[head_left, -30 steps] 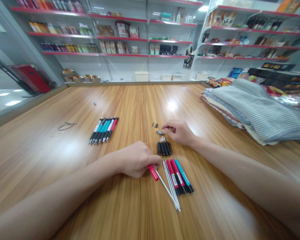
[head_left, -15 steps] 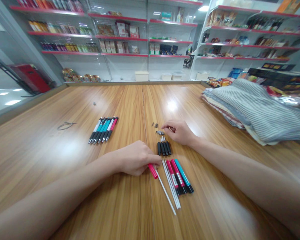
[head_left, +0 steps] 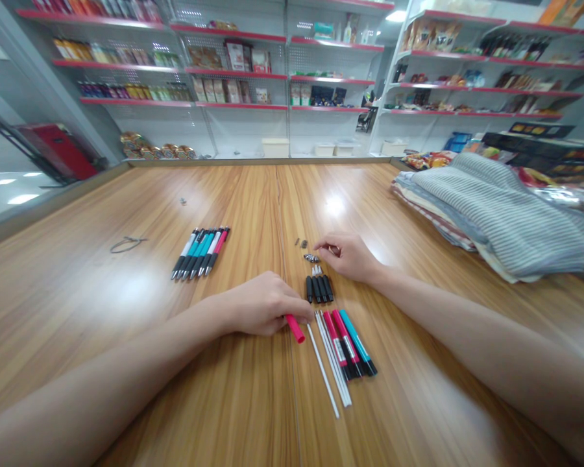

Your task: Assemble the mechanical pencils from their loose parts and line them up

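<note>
My left hand (head_left: 263,303) is closed round a red pen barrel (head_left: 294,328) on the wooden table (head_left: 126,305). A thin white refill (head_left: 322,371) lies loose just below the barrel's end. To its right lie more white refills (head_left: 335,362) and red and teal pen barrels (head_left: 350,342). Several black grip pieces (head_left: 319,288) sit above them. My right hand (head_left: 350,256) rests on the table with its fingers pinched near small metal tips (head_left: 312,257); what it pinches is too small to name.
A row of assembled pens (head_left: 200,252) lies to the left of centre. A rubber band (head_left: 125,244) lies farther left. Folded striped cloth (head_left: 496,214) is stacked at the right. Shop shelves (head_left: 233,71) line the back.
My left hand has drawn the red barrel up and back, away from the white refill, which now lies free of it on the table. My right hand has stayed put.
</note>
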